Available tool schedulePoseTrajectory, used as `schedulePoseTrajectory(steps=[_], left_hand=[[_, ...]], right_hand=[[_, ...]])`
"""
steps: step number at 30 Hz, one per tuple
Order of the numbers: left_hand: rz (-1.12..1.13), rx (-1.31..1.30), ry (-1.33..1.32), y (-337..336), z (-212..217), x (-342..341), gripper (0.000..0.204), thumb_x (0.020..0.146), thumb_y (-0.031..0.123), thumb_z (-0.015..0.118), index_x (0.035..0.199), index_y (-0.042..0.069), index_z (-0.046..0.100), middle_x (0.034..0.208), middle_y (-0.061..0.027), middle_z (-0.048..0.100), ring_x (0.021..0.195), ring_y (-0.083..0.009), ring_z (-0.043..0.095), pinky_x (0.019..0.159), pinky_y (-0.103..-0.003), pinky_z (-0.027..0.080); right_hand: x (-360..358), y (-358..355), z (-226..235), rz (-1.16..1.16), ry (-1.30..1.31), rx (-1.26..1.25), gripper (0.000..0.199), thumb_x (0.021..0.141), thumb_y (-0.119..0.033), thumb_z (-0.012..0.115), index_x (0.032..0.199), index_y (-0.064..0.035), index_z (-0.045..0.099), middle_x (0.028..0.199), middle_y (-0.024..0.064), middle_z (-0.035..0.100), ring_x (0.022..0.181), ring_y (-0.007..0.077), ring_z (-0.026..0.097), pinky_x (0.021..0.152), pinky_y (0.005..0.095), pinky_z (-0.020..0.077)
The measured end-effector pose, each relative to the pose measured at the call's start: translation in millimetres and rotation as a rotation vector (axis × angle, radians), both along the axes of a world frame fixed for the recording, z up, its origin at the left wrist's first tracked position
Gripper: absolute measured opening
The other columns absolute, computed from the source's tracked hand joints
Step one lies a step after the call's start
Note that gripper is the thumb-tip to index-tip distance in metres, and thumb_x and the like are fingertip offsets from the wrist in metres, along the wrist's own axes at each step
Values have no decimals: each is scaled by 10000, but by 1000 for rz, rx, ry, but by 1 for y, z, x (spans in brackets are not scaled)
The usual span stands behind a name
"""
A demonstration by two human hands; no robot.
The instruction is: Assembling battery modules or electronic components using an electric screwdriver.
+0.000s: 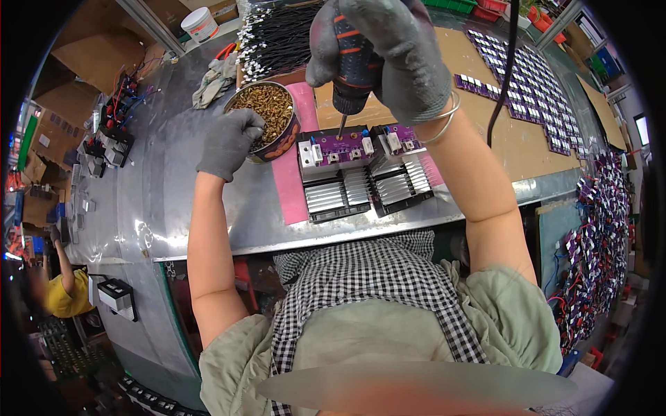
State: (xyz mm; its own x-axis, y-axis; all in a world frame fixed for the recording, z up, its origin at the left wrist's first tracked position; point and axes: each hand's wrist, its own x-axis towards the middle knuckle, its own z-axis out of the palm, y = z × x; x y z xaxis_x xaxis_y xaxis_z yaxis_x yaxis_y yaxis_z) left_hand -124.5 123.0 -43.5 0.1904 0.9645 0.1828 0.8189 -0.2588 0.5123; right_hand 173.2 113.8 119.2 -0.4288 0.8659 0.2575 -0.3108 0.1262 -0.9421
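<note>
My right hand (409, 62), in a grey glove, is wrapped round a black and orange power screwdriver (352, 66) held upright. Its bit points down onto a purple circuit board (340, 144) fixed on a finned heat sink (338, 193). A second heat sink (402, 182) with its own purple board (402, 135) sits right beside it. My left hand (232, 139), also gloved, rests at the near left rim of a round tin (283, 145) full of brass-coloured screws (267, 104). Its fingers are curled closed; whatever they hold is hidden.
A pink mat (288, 184) lies under the heat sinks. Behind the tin is a bundle of black cables (277, 38). Rows of purple boards (527, 90) cover cardboard at the right, and a black cord (505, 76) hangs there. A person in yellow (66, 295) is at far left.
</note>
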Motion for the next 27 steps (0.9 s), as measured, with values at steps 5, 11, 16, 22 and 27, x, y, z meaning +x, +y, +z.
schedulePoseTrajectory(steps=[5, 11, 16, 22, 27], left_hand=[[82, 169, -153, -2, -4, 0, 286, 832, 22, 695, 1108, 86, 736, 935, -106, 702, 834, -254, 667, 770, -371, 531], [82, 323, -199, -14, -1, 8, 416, 876, -13, 634, 1282, 56, 689, 910, -24, 651, 833, -114, 599, 786, -269, 500], [110, 201, -498, -46, 18, 44, 474, 882, -26, 655, 1354, 13, 629, 966, -48, 688, 874, -111, 615, 807, -261, 508], [-113, 54, -1390, -74, 6, 79, 615, 930, 159, 773, 1461, 5, 506, 944, -136, 746, 833, -167, 687, 790, -299, 554], [-60, 12, -1483, -85, 11, 94, 688, 932, 188, 779, 1508, -2, 455, 896, -131, 738, 783, -171, 694, 727, -304, 561]], right_hand=[[-10, 2, -8, -27, 324, 195, 542, 977, -427, 710, 1276, -5, 547, 736, 65, 626, 603, 184, 628, 572, 308, 525], [-13, 2, -6, -3, 157, 179, 781, 968, -450, 719, 1493, -6, 351, 726, 70, 603, 614, 192, 629, 606, 334, 550], [-24, -9, 3, -109, 307, 318, 874, 981, -522, 678, 1555, -22, 249, 743, 58, 596, 632, 182, 622, 631, 341, 557], [-29, -21, 9, -102, 300, 370, 867, 999, -609, 587, 1592, -99, 212, 843, 62, 628, 727, 187, 648, 678, 337, 571], [-24, -13, 4, 176, 333, 225, 907, 978, -555, 660, 1590, -60, 211, 846, 76, 636, 745, 190, 668, 697, 341, 588]])
